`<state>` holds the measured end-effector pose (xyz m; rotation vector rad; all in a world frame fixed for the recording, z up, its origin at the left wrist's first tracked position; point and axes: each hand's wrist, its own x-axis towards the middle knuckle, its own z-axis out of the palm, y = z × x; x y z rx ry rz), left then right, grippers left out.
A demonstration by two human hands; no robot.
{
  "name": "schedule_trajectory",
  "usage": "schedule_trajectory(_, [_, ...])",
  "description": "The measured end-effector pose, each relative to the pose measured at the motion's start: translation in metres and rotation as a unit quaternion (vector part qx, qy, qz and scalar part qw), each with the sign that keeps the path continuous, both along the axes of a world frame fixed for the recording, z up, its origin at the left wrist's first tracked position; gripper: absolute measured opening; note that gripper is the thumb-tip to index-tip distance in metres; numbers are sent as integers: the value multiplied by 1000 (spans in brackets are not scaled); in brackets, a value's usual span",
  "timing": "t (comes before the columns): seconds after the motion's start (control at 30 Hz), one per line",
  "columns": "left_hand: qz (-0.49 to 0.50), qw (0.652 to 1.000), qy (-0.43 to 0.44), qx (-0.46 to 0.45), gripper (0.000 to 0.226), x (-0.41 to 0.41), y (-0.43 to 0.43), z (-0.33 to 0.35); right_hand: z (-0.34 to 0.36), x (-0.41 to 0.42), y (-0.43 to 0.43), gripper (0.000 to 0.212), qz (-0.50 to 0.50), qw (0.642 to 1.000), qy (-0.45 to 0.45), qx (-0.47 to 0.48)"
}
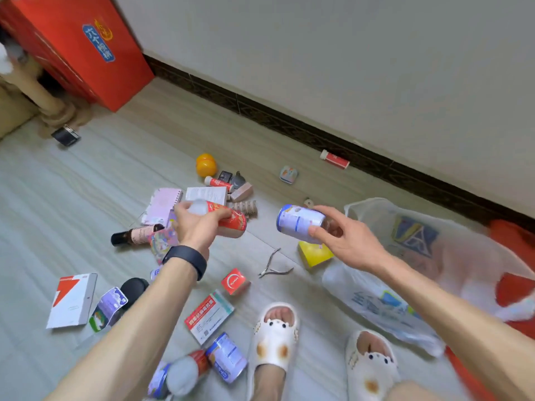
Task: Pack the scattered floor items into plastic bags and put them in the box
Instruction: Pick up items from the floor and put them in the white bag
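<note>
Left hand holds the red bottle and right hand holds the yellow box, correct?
No. In the head view the right hand holds a blue-white can; the yellow box lies on the floor. The left hand does hold the red bottle.

Pale grey-green floor [72, 183] w/ wood grain. Dark brown skirting [289, 118], faint lattice pattern; off-white wall [347, 53]. At floor's far-left corner, red box [72, 73] w/ blue label, white chars, gold mark. Orange-yellow ball [206, 165]. Lifted bottle [235, 222]: red w/ gold print, whitish cap end. Lifted can [298, 222]: white & blue. Mid-floor: yellow carton [314, 253], red cube [234, 282] w/ white ring, pink notebook [163, 204]. White slippers [272, 340] w/ brown spots at near edge. Translucent white plastic bag [373, 215], blue & yellow print, at right edge. Black wristband [188, 260].
</note>
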<state>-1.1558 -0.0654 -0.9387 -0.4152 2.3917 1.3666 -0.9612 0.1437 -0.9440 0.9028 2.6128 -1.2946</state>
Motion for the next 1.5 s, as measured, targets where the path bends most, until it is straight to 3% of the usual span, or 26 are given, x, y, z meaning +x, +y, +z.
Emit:
schedule_trajectory(0.13, [-184, 980, 70, 9, 81, 34, 83, 42, 26, 84, 24, 32, -211, 973, 92, -22])
schedule_trajectory(0.27, [-419, 900, 116, -22, 74, 84, 162, 55, 33, 137, 63, 35, -303, 949, 87, 32])
schedule_trajectory(0.37, [-551, 819, 150, -52, 71, 125, 211, 40, 31, 163, 94, 39, -305, 948, 44, 75])
schedule_trajectory(0.57, [-681, 704, 181, -86, 58, 189, 265, -39, -10, 187, 132, 55, -207, 957, -120, 162])
schedule_trajectory(0.7, [-722, 642, 195, -171, 56, 207, 269, -93, -57, 185, 138, 56, -117, 964, -177, 158])
schedule_trajectory(0.87, [-721, 637, 191, -195, 61, 201, 259, -127, -108, 162, 129, 59, -85, 963, -185, 177])
schedule_trajectory(0.97, [-725, 614, 223, -218, 71, 190, 252, -135, -126, 152, 120, 51, -91, 963, -162, 196])
schedule_trajectory(1.03, [-740, 565, 266, -249, 90, 184, 247, -135, -128, 148, 111, 65, -99, 957, -158, 220])
schedule_trajectory(1.1, [-756, 505, 313, -275, 109, 179, 236, -133, -124, 149, 100, 95, -126, 942, -169, 262])
schedule_trajectory(1.17, [-769, 475, 318, -286, 121, 177, 221, -133, -120, 157, 89, 125, -132, 931, -209, 268])
schedule_trajectory(1.23, [-783, 454, 297, -306, 129, 175, 203, -133, -120, 176, 81, 141, -115, 926, -274, 232])
schedule_trajectory(1.37, [-772, 456, 275, -346, 137, 167, 188, -128, -116, 213, 84, 147, -105, 885, -423, 166])
schedule_trajectory(1.43, [-777, 454, 282, -332, 134, 166, 190, -118, -104, 219, 87, 143, -95, 881, -435, 162])
schedule_trajectory(1.5, [-797, 429, 289, -311, 121, 168, 194, -100, -87, 215, 86, 135, -90, 892, -402, 187])
